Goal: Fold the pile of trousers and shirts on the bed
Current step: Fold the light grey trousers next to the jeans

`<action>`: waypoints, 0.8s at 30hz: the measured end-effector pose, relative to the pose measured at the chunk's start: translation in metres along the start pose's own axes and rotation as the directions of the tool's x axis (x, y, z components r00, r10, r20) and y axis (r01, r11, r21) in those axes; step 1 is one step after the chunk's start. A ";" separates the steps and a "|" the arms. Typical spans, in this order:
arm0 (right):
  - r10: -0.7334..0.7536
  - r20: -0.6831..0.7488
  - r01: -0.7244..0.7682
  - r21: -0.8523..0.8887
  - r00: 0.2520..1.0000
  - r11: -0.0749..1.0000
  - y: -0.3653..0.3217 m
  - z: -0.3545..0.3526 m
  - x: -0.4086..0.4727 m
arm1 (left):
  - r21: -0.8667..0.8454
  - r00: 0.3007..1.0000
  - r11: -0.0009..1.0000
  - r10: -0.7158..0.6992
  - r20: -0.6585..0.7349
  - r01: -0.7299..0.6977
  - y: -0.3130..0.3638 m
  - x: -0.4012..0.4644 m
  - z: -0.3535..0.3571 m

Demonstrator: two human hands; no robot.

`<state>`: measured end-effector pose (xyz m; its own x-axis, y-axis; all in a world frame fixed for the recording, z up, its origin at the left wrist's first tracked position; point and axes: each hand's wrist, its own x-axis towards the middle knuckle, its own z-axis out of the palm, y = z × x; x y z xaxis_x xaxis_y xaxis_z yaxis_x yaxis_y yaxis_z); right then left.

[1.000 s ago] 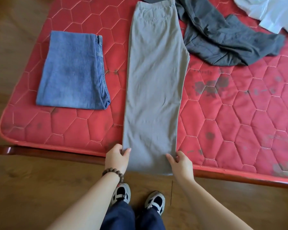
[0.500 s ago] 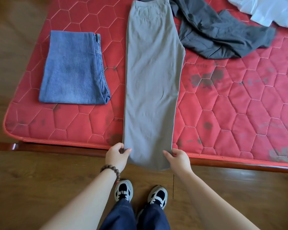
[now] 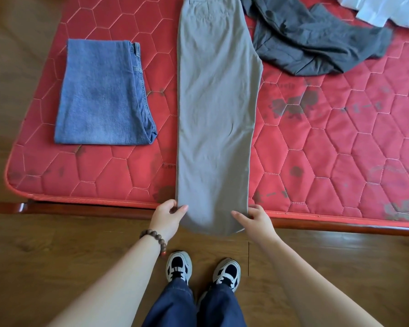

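The grey trousers (image 3: 216, 114) lie flat on the bed (image 3: 340, 142), already doubled leg over leg into one long narrow strip. Their long axis runs near to far: the waistband points to the far edge of the view, and the hems hang off the near edge of the mattress toward the person's feet. Laid this way, the strip gives a straight run for carrying the hems up toward the waistband, which I judge to be the step in hand.

The left hand (image 3: 167, 218) pinches the left corner of the hem end, thumb over the cloth. The right hand (image 3: 255, 220) pinches the right corner likewise. Holding both corners keeps the hem square and taut so that the coming fold stays even.

To the left, well apart from the strip, folded blue jeans (image 3: 102, 95) sit as a finished rectangle, placed aside to keep the working space free. At far right a dark grey garment (image 3: 316, 46) lies crumpled, its edge just beside the trousers' upper part, and beyond it a white garment (image 3: 385, 10) waits, both unfolded. Much of the pile is therefore still to do.
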<state>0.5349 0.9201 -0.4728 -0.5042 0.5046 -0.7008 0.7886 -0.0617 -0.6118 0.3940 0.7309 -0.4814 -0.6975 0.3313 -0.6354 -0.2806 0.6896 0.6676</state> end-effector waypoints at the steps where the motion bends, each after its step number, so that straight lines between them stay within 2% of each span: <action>1: -0.002 0.018 0.001 0.034 1.000 0.999 0.000 0.000 0.000 | -0.020 1.000 1.000 -0.005 0.009 0.005 -0.002 0.002 0.000; 4: 0.042 0.059 -0.051 0.170 0.997 0.984 -0.002 -0.003 -0.003 | -0.094 0.999 0.995 -0.037 0.036 0.041 -0.005 0.005 -0.004; 8: 0.054 -0.044 -0.043 0.214 0.998 0.976 0.005 -0.010 -0.004 | -0.313 0.990 0.942 -0.095 0.102 0.123 -0.009 0.008 -0.009; 12: 0.066 -0.082 -0.051 0.171 0.994 0.984 0.013 -0.005 -0.005 | -0.147 0.996 0.986 -0.087 -0.025 0.082 -0.010 0.008 -0.004; 15: 0.086 -0.090 -0.066 0.202 0.992 0.977 0.016 -0.003 -0.006 | -0.198 0.993 0.977 -0.098 -0.065 0.084 -0.009 0.006 0.000; 20: 0.141 -0.026 -0.136 0.142 0.990 0.981 0.022 -0.003 -0.007 | -0.242 0.991 0.963 -0.129 -0.032 0.118 -0.017 0.003 -0.004; 22: 0.112 0.008 -0.112 0.097 0.994 0.989 0.023 -0.003 -0.009 | -0.144 0.994 0.984 -0.106 0.022 0.108 -0.020 0.001 -0.006; 24: 0.086 0.014 -0.086 0.027 0.996 0.996 0.024 -0.004 -0.010 | 0.034 0.994 0.997 -0.075 0.074 0.073 -0.020 -0.001 -0.006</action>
<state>0.5606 0.9169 -0.4791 -0.4394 0.4855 -0.7558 0.8195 -0.1279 -0.5586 0.3961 0.7127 -0.4914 -0.6234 0.3255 -0.7109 -0.3079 0.7336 0.6058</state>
